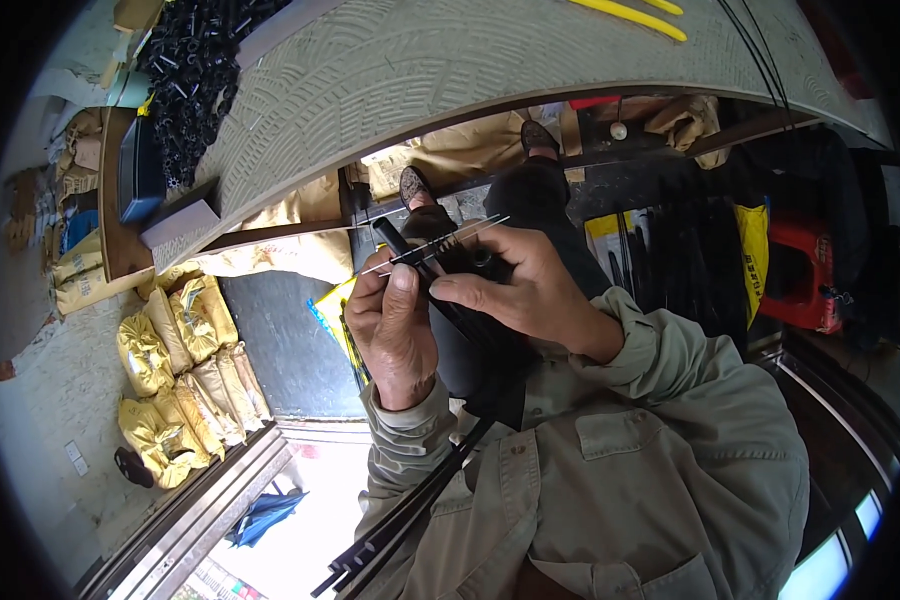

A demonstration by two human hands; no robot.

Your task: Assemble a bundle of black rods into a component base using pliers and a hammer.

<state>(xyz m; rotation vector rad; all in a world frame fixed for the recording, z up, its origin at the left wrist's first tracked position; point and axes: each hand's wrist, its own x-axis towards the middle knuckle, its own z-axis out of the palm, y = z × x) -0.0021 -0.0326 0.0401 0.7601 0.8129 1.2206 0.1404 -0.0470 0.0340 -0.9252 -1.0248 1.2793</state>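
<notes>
Over my lap, both hands work on what looks like a black umbrella frame (460, 318), a bundle of dark rods. My left hand (398, 335) pinches its upper part between thumb and fingers, beside a short black tube (390, 236) that sticks up. Thin metal rods (488, 226) cross there at a slant, reaching past both hands. From the other side my right hand (530, 292) closes round the bundle, its thumb pointing at the left thumb. The lower rods (390, 535) run down past my left forearm. Small parts between the fingers are partly hidden.
Ahead stands a bench with a grey patterned top (410, 75), a heap of small black parts (195, 75) and yellow strips (635, 15). Packed sacks (185, 370) line the left. At right are long black pieces (670, 265) and a red plastic stool (805, 275).
</notes>
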